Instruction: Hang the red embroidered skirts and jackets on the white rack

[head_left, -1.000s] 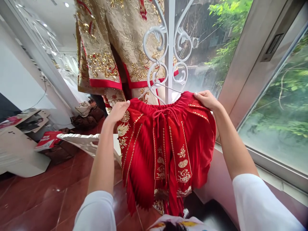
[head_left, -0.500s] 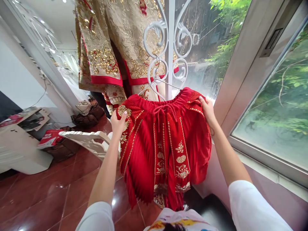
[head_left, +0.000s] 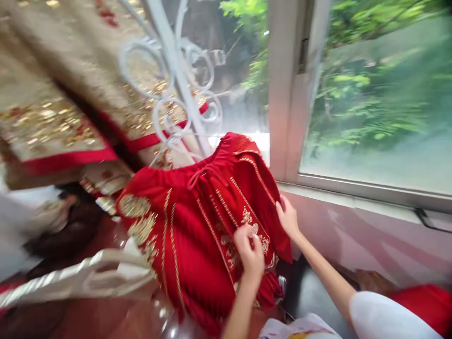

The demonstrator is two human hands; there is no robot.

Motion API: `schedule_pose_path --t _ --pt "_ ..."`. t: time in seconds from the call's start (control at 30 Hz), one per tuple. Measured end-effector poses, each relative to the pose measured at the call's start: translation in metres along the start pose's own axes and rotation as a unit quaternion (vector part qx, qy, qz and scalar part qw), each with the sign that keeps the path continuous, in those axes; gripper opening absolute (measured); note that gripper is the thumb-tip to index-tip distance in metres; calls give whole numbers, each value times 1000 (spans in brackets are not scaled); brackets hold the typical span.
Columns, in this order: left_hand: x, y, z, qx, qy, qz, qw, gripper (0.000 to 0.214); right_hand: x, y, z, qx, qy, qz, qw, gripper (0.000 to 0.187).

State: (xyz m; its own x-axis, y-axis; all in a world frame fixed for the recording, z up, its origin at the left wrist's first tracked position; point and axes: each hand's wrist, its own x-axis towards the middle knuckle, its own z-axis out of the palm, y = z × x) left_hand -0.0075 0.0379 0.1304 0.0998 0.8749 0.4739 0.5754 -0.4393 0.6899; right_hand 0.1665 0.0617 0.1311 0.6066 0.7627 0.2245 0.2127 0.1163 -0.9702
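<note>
A red skirt (head_left: 190, 226) hangs before me, with a gathered waist, a tied cord, pleats and panels of gold beads and embroidery. Its waist leans, lower at the left than at the right. My right hand (head_left: 288, 219) pinches the skirt's right side edge between thumb and fingers. In front of the embroidered panel is my left hand (head_left: 250, 249), its fingers curled in; whether cloth is caught in them is hidden. A thin metal hanger (head_left: 155, 155) shows above the waist.
Behind the skirt stands a white scrolled metal rack (head_left: 187, 80), with a gold and red embroidered garment (head_left: 52, 89) beside it. A pale carved chair (head_left: 88, 270) is at lower left. The window (head_left: 377, 108) and its sill fill the right. A black seat (head_left: 310, 292) sits below.
My left hand has left the skirt's left waist and moved right to its front panel. My right hand has slid down the right edge. The view has turned right, and the skirt now tilts.
</note>
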Motion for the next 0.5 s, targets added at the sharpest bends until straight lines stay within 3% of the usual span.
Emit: schedule_pose_path --t 0.03,0.1,0.17,0.23,0.33,0.43,0.5 --pt "-25 8 29 -58 -107 -12 992 30 -25 23 -14 1 43 28 999 34" --pt "-70 25 71 -118 -289 -46 949 30 -72 61 -42 9 117 89 989 25" --pt "-100 41 92 -153 -407 -29 900 29 -111 82 -74 31 168 149 974 22" --pt "-112 60 107 -173 -499 17 849 30 -138 87 -117 29 247 173 953 21" --pt "-121 97 140 -186 -597 84 776 30 -166 76 -202 -11 382 177 907 24" --pt "-141 138 176 -226 -632 128 731 25 -198 63 -280 -48 481 177 857 30" --pt "-161 164 195 -268 -646 162 696 22 -222 58 -316 -67 527 179 828 31"
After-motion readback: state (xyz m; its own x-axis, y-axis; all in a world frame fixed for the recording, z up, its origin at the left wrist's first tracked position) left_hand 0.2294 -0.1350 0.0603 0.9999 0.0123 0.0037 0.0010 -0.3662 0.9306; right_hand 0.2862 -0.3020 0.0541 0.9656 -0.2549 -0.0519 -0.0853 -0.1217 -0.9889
